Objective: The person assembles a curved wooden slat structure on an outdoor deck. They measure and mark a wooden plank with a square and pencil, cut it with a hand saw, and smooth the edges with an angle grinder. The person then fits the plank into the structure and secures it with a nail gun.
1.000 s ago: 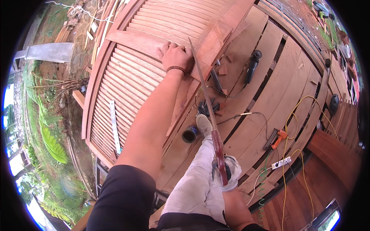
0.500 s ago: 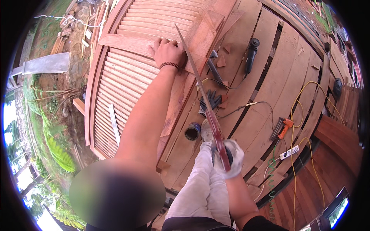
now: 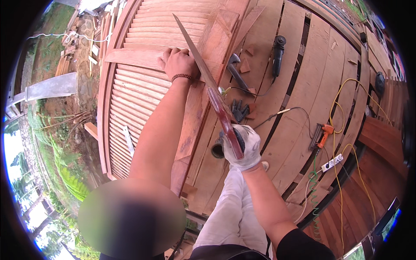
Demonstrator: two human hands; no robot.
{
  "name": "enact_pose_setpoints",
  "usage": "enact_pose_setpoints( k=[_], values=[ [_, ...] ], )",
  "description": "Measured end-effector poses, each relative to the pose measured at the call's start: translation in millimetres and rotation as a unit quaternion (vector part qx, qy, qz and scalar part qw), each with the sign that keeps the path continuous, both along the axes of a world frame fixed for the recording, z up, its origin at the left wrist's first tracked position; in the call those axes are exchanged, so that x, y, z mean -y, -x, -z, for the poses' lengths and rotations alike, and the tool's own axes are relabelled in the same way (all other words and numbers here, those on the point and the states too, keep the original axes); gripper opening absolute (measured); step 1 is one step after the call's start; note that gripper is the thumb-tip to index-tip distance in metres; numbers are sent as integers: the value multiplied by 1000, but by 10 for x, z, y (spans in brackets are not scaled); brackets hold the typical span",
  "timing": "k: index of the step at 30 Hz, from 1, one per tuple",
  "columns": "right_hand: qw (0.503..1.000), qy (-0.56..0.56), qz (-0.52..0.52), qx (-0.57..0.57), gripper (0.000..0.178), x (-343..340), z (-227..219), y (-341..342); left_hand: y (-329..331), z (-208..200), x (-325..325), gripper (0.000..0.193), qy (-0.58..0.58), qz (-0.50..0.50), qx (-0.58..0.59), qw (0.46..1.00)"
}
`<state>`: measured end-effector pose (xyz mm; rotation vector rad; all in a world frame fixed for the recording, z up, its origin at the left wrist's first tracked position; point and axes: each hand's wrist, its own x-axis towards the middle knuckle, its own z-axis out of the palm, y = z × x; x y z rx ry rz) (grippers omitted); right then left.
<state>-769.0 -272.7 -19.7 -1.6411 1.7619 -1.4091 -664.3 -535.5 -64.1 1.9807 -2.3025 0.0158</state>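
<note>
My right hand (image 3: pixel 242 147), in a white glove, is closed round the dark red handle of a handsaw (image 3: pixel 223 115). The narrowing blade reaches up and left across the side stile of a louvered wooden shutter (image 3: pixel 143 80). Close by the blade, my bare left hand (image 3: pixel 178 65), with a beaded bracelet at the wrist, bears down where the shutter's cross rail meets the stile. Its fingers are bent over the wood, the fingertips partly hidden. A metal strip (image 3: pixel 128 141) rests on the lower slats.
Right of the shutter, the plank deck (image 3: pixel 299 125) has open gaps. On it lie a hammer (image 3: pixel 238 76), an angle grinder (image 3: pixel 278 56), a dark glove (image 3: pixel 239 111), an open can (image 3: pixel 217 150), an orange nail gun (image 3: pixel 323 135), a power strip (image 3: pixel 332 163), cords and wood offcuts.
My right hand and the saw have moved up and to the left, away from my body, the blade sliding farther over the shutter. My left hand stays at the same spot on the wood.
</note>
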Motion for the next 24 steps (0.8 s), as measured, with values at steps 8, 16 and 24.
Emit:
enact_pose_setpoints(
  k=[8, 16, 24],
  values=[
    [998, -52, 13, 41, 14, -1141, -342, 83, -100, 54, 41, 35, -3, -26, 20, 999],
    [999, -12, 28, 32, 25, -610, -34, -24, -96, 44, 24, 36, -4, -5, -7, 1000],
    [998, -12, 14, 61, 15, -135, -1, 53, 51, -41, 25, 42, -19, -9, -53, 998]
  ],
)
